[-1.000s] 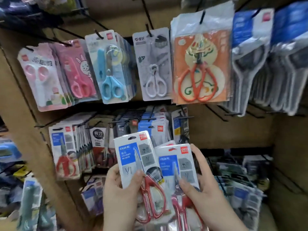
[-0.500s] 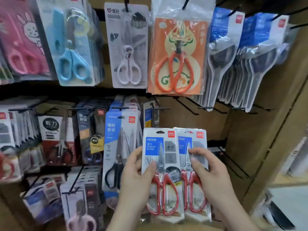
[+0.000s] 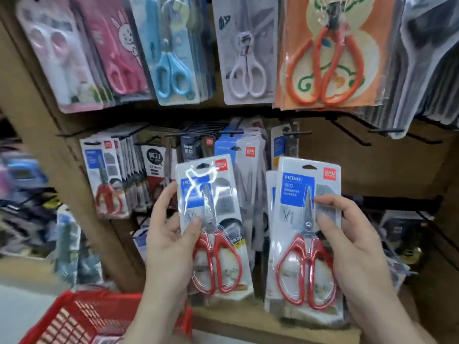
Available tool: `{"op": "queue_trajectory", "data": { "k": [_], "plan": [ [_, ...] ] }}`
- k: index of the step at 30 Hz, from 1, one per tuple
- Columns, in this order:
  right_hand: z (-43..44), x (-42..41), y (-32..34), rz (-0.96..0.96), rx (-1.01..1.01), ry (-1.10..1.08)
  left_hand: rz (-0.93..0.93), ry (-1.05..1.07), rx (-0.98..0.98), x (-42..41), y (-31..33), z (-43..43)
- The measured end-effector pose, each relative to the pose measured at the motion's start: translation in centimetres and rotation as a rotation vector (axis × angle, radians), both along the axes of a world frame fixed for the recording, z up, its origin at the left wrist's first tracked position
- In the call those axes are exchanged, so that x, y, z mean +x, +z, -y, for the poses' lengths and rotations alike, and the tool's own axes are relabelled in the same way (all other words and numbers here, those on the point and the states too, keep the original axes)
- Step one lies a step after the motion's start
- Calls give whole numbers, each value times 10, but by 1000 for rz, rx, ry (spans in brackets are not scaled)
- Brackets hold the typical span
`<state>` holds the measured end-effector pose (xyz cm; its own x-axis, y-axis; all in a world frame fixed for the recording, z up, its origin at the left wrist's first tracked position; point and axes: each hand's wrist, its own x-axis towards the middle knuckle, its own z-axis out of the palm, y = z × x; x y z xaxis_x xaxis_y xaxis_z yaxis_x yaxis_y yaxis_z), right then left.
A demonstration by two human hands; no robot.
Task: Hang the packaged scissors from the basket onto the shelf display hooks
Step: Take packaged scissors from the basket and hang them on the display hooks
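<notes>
The left hand grips one packaged pair of red-handled scissors by its left edge: the thumb lies across the front of the blister and the remaining fingers curl round behind the card. The right hand grips a second red-handled pack by its right edge, thumb and forefinger pressed on the front face; the edge of a further card shows directly behind this pack on its left side. Both packs are held upright, hang slots uppermost, side by side and apart, in front of the middle row of the shelf display and on no hook. Bare black display hooks project from the brown back panel above and to the right of the right-hand pack. Matching red-handled packs hang on a hook at the left of the middle row. The top row carries pink scissors, blue scissors, white scissors and orange scissors. The red basket sits at lower left, beneath the left forearm
</notes>
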<state>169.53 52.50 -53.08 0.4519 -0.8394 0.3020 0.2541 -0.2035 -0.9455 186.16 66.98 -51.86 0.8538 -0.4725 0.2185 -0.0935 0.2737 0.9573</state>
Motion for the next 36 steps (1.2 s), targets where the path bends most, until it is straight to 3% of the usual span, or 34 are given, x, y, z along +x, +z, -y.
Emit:
{"op": "queue_trajectory", "data": {
  "k": [5, 9, 19, 24, 28, 36],
  "plan": [
    [-35, 44, 8, -39, -56, 127, -85, 153, 57, 44, -3, -47],
    [-50, 64, 5, -68, -62, 145, -107, 137, 82, 48, -17, -71],
    [-1, 26, -16, -160, 101, -25, 90, 59, 127, 18, -27, -35],
    [27, -10, -19, -70, 181, -121, 194, -137, 161, -8, -21, 6],
    [44, -31, -17, -35, 144, -221, 55, -353, 158, -30, -21, 40],
    [55, -41, -10, 29, 90, -214, 170, -488, 239, -69, -34, 89]
  ]
}}
